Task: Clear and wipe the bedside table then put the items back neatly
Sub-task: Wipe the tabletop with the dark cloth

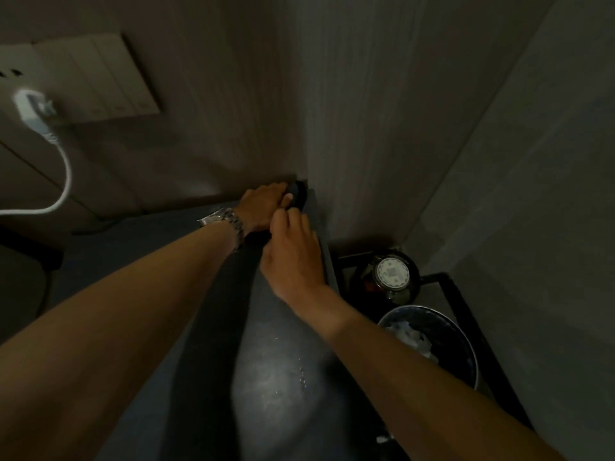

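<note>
Small round black object [297,196]: at the far corner of the dark bedside table [283,377], against the wall; too dim to identify. Left hand [263,207]: fingers curled around the object, thumb on its near side; metal watch [226,224] on the wrist. Right hand [293,257]: just beside, fingers bent toward the object; grip cannot be told. Right of table, lower: kettle [391,274], bin [429,344] holding crumpled paper. Left wall: white charger [33,109] plugged into a socket.

No text can be read; the pale round lid [392,272] carries only a blurred pattern.
</note>
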Demonstrator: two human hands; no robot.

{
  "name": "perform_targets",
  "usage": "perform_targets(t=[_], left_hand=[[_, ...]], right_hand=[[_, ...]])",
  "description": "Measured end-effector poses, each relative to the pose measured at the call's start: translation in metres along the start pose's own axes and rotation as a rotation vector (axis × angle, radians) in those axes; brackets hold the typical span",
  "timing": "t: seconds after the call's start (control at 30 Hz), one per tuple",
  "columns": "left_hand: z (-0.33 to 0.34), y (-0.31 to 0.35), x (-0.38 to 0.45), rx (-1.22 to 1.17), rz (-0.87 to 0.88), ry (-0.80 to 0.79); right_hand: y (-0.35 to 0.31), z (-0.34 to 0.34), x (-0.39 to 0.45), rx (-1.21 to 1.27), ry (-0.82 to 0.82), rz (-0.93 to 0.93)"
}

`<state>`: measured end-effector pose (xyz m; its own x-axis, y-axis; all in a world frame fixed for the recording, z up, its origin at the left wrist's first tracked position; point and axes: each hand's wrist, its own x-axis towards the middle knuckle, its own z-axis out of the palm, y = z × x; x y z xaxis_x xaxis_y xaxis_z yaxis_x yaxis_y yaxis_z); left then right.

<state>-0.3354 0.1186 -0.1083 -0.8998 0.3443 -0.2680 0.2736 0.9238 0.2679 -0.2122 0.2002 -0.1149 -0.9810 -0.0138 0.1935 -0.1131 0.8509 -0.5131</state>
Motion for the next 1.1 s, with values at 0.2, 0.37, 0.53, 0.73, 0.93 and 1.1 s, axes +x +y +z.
perform_targets(t=[0.2, 0.37, 0.53, 0.73, 0.93, 1.1], left_hand=[[-0.008, 0.022, 0.004, -0.324, -0.025, -0.1], [-0.012, 0.015, 0.011, -0.812, -0.11, -0.059], [-0.017, 0.013, 0.008, -1.158, -0.104, -0.091], [-0.013, -0.002, -0.001, -1.0, -0.179, 0.238], [0.009, -0.03, -0.04, -0.416, -0.151, 0.363], [0.017, -0.05, -0.067, -0.165, -0.135, 0.201]], right_hand=[[0.025, -0.003, 0.017, -0.084, 0.024, 0.001], [0.026, -0.003, 0.031, -0.051, -0.02, -0.056], [0.019, 0.002, 0.054, -0.037, -0.065, -0.039], [0.026, 0.02, 0.063, -0.162, -0.255, -0.105], [0.033, 0.022, 0.06, -0.322, -0.315, -0.086], [0.037, 0.016, 0.056, -0.364, -0.32, 0.031]])
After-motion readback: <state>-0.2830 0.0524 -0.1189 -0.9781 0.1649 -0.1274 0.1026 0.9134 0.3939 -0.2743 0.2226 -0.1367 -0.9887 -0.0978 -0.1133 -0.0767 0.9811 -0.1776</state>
